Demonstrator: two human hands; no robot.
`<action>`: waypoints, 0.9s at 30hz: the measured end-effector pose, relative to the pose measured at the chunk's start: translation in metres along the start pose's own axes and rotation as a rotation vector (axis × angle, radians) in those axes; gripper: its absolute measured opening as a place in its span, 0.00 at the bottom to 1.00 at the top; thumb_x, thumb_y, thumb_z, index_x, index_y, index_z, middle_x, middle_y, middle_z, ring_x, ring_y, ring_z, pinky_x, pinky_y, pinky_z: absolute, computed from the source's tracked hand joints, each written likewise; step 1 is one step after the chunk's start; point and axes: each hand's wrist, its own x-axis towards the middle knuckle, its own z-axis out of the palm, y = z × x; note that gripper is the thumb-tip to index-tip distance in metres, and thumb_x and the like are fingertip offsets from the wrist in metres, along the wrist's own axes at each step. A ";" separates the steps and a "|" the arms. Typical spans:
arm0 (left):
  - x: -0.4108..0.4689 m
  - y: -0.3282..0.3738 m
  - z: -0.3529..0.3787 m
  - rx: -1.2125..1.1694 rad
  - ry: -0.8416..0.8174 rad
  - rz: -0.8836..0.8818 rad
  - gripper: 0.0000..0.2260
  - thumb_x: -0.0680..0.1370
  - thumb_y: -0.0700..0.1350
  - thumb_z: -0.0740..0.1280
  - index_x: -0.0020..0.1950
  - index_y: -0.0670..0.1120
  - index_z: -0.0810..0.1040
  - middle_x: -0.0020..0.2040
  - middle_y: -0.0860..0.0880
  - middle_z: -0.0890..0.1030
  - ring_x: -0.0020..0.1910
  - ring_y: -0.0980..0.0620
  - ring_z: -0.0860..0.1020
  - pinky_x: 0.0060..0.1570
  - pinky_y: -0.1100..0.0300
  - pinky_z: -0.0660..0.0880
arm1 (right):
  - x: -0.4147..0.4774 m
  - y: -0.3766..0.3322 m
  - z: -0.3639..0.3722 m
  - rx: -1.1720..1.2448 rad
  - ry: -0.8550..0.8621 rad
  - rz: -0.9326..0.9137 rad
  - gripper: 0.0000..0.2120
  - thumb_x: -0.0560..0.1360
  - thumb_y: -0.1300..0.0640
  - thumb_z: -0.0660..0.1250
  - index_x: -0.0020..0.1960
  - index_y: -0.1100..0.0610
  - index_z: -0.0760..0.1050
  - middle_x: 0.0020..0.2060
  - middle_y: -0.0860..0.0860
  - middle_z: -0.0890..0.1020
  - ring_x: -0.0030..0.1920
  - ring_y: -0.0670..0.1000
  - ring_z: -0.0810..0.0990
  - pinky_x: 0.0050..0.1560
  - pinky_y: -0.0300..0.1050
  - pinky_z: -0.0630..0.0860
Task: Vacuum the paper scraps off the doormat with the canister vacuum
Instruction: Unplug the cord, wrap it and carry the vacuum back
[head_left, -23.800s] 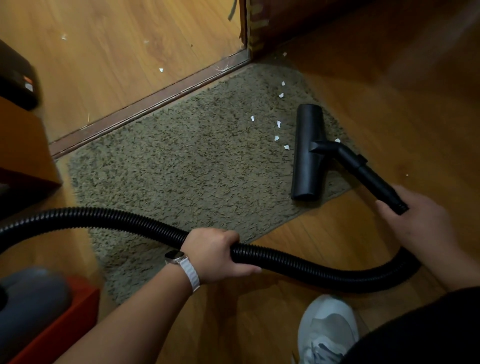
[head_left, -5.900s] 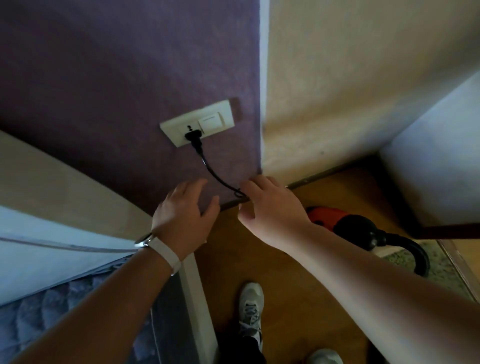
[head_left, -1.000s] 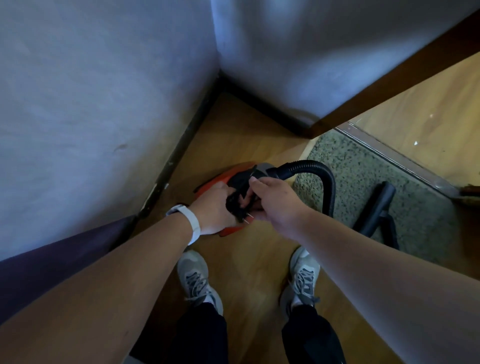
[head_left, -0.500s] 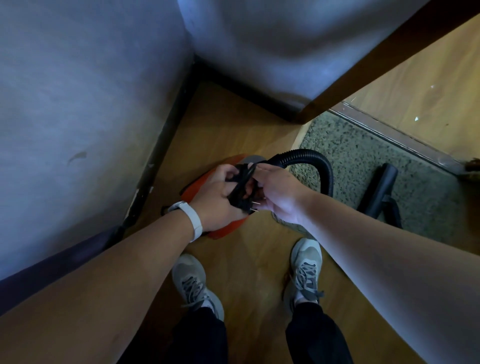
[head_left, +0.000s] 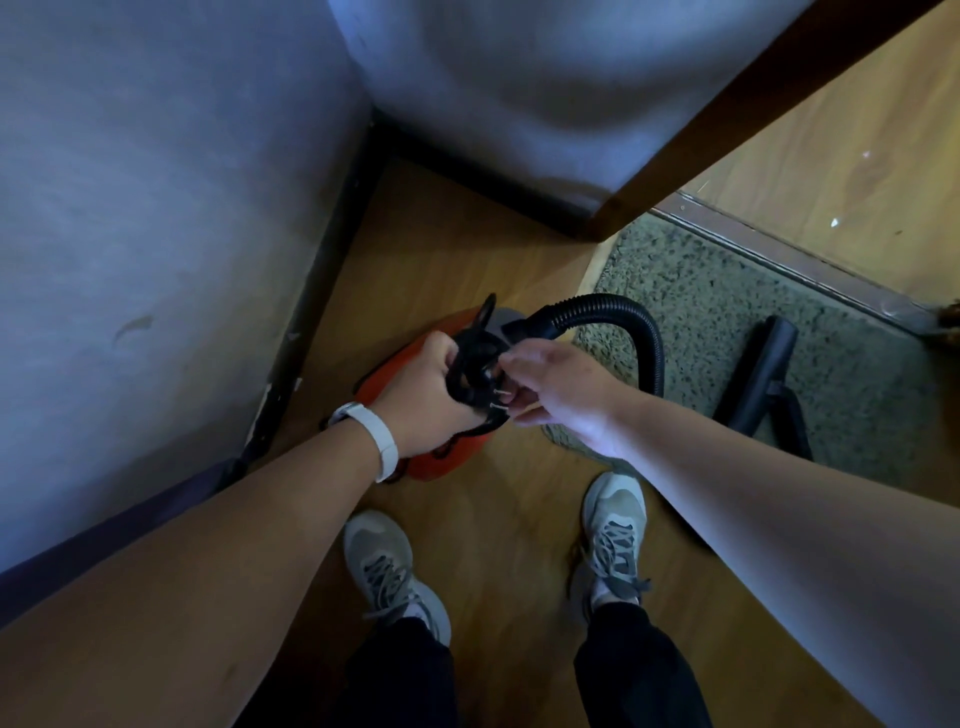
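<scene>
Over one red canister vacuum (head_left: 390, 371), left hand (head_left: 421, 408) grips one coiled cord (head_left: 470, 358), right hand (head_left: 563, 395) pinches its plug (head_left: 487, 396)

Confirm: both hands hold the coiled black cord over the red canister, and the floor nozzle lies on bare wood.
One error: the head view shows the floor nozzle lying on the doormat, not bare wood. Left hand and right hand do hold the cord over the canister.
</scene>
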 end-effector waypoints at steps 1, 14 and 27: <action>0.000 0.001 -0.002 -0.017 0.017 -0.026 0.26 0.66 0.48 0.77 0.58 0.51 0.67 0.45 0.48 0.82 0.46 0.50 0.81 0.51 0.44 0.78 | -0.003 0.003 -0.002 -0.067 0.017 -0.019 0.11 0.83 0.51 0.60 0.56 0.57 0.77 0.44 0.52 0.81 0.43 0.50 0.80 0.44 0.42 0.78; 0.029 -0.002 0.035 0.406 0.287 -0.178 0.24 0.70 0.60 0.74 0.59 0.52 0.70 0.51 0.51 0.77 0.47 0.46 0.77 0.42 0.53 0.76 | 0.042 0.064 -0.072 -0.872 0.447 -0.360 0.26 0.75 0.51 0.67 0.71 0.54 0.69 0.65 0.52 0.71 0.66 0.55 0.68 0.64 0.47 0.67; 0.036 -0.019 0.065 0.468 0.409 -0.153 0.20 0.73 0.50 0.73 0.60 0.48 0.69 0.43 0.46 0.77 0.44 0.40 0.77 0.44 0.51 0.74 | 0.121 0.102 -0.126 -0.884 0.588 -0.377 0.22 0.71 0.49 0.68 0.64 0.52 0.70 0.54 0.51 0.75 0.57 0.57 0.73 0.59 0.57 0.73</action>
